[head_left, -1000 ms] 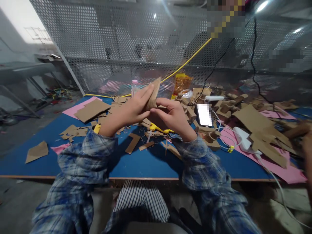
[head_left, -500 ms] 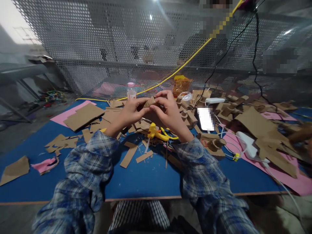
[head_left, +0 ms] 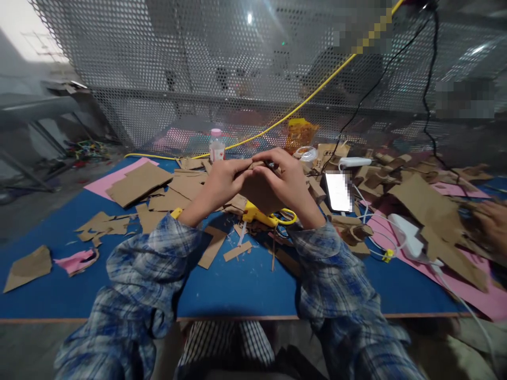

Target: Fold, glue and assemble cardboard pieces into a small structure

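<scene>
Between both hands, above the middle of the blue table, is a brown cardboard piece (head_left: 259, 191). My left hand (head_left: 222, 182) pinches its upper left edge between thumb and fingers. From the right, my right hand (head_left: 285, 173) grips the same piece, its fingers curled over the top. The fingers hide part of the cardboard, so its full shape does not show. Below the hands lies a yellow glue gun (head_left: 259, 214), partly covered by the piece, its nozzle toward a white stick. Small cardboard strips (head_left: 237, 251) are scattered just in front.
Flat cardboard sheets (head_left: 138, 182) lie on pink paper at left. A clear bottle (head_left: 217, 148) stands behind. At right are a lit phone (head_left: 338, 191), a white power strip (head_left: 406, 235), cables and cardboard pieces. Another person's hand (head_left: 493, 224) is at the far right edge.
The cardboard piece has tipped, so a broad flat face now shows below my fingers. Both hands stay on it. The other person's hand shows more clearly at right.
</scene>
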### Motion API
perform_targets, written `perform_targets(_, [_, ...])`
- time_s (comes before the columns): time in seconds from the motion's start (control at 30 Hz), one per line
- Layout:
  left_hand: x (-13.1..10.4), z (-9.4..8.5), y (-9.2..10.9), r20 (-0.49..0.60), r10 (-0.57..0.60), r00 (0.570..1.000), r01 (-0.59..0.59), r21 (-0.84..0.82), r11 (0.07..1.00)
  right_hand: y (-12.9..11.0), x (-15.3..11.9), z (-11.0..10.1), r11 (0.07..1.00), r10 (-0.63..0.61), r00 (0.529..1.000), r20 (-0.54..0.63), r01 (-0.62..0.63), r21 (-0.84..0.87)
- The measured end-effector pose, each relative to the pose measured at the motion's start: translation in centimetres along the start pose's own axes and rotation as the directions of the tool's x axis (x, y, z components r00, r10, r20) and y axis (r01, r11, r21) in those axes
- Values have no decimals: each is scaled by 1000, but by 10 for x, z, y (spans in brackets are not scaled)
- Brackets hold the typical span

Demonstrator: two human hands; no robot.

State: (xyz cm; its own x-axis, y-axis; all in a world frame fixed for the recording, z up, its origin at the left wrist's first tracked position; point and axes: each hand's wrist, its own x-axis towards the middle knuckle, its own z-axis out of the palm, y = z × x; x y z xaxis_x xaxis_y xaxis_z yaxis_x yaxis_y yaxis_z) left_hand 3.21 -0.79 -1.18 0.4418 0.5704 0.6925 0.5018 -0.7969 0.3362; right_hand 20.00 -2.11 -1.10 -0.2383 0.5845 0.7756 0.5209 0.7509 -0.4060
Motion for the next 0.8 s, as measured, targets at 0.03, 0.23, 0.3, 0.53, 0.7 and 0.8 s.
perform_targets(0.03, [0, 0, 1, -12, -10, 1000, 10, -26, 1000, 0, 0, 0, 1000, 21, 1000, 8, -21, 2])
perform_targets(0.23, [-1, 3, -1, -40, -128, 991, 120, -166, 979, 3, -1, 0, 998, 57, 997, 58, -56, -13])
perform_targets(0.3, [-1, 3, 0, -50, -126, 991, 117, -161, 980, 2, -1, 2, 999, 43, 998, 45, -43, -14])
perform_targets(0.53, [0, 7, -3, -73, -147, 986, 130, -194, 972, -3, -2, 12, 999, 35, 999, -35, -36, -31])
perform_targets(0.7, [1, 2, -21, 78, -181, 980, 197, -372, 907, 0, -6, 15, 999, 39, 999, -14, -39, 22])
perform_targets(0.8, [1, 0, -26, 153, -138, 979, 190, -412, 891, 1, -5, 22, 996, 66, 997, -48, -62, 71])
